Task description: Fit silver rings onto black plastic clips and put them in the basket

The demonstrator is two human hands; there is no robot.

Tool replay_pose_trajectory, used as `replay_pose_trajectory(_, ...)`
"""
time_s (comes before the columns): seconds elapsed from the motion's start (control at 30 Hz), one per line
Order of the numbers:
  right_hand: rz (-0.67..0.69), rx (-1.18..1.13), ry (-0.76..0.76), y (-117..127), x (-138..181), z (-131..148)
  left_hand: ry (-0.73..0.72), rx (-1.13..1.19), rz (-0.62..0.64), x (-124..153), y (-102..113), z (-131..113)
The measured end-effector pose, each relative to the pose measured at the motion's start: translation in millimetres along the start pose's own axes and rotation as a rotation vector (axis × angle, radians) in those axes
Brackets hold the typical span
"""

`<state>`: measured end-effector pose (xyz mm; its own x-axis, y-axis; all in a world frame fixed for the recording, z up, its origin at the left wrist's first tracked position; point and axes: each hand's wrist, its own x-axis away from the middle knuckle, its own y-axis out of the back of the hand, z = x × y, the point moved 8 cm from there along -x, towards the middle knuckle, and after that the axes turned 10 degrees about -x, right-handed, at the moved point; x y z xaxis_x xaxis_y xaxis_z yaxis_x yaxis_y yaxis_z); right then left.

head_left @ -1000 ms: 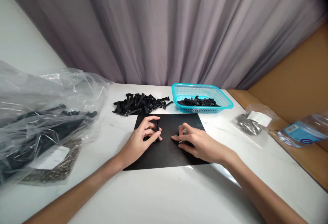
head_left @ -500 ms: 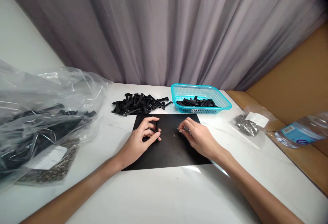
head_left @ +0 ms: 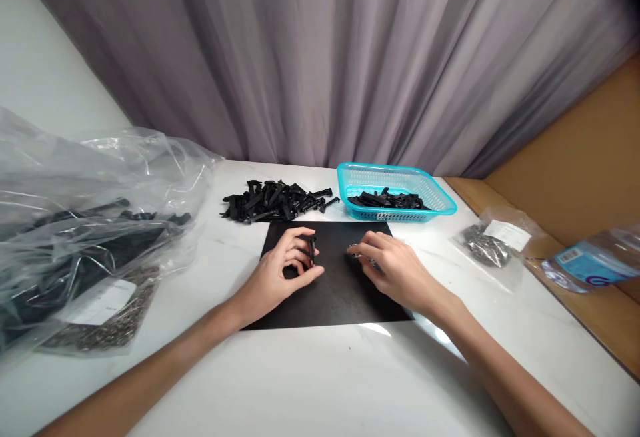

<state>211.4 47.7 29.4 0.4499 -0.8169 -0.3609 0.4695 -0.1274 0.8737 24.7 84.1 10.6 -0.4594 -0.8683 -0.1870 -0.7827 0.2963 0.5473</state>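
Observation:
My left hand (head_left: 280,274) rests on a black mat (head_left: 330,297) and pinches a small black plastic clip (head_left: 313,250) upright between thumb and fingers. My right hand (head_left: 395,270) lies on the mat just to the right, its fingertips pinched over a little heap of small metal pieces (head_left: 361,255). The two hands are a short gap apart. A pile of loose black clips (head_left: 275,200) lies behind the mat. A turquoise basket (head_left: 425,187) to the right of that pile holds more black clips.
A big clear plastic bag (head_left: 85,230) with black parts and a packet of metal pieces fills the left side. A small bag of metal parts (head_left: 487,247) and a blue-labelled packet (head_left: 587,264) lie right. A brown cardboard wall (head_left: 575,157) borders the white table's right edge.
My left hand turned the clip slightly and shifted a bit right. My right hand drew its fingers together over the metal pieces. The camera moved slightly.

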Motion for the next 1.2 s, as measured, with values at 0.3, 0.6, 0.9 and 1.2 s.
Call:
replay_pose_trajectory(0.3, -0.109, -0.059, -0.025, 1, -1, -3, 0.013, 0.062, 0.092, -1, -6, 1)
replay_pose_trajectory(0.6, -0.12, -0.022, -0.021, 2, -1, -1, -0.006, 0.048, 0.135, 1, -9, 2)
replay_pose_trajectory(0.9, 0.005, -0.047, -0.028, -7, 1, -11, -0.056, -0.052, 0.062, 3, -8, -1)
replay_pose_trajectory(1.2, 0.027, 0.052, -0.008, 3, 3, -11, -0.073, -0.111, 0.09, 5, -11, -1)
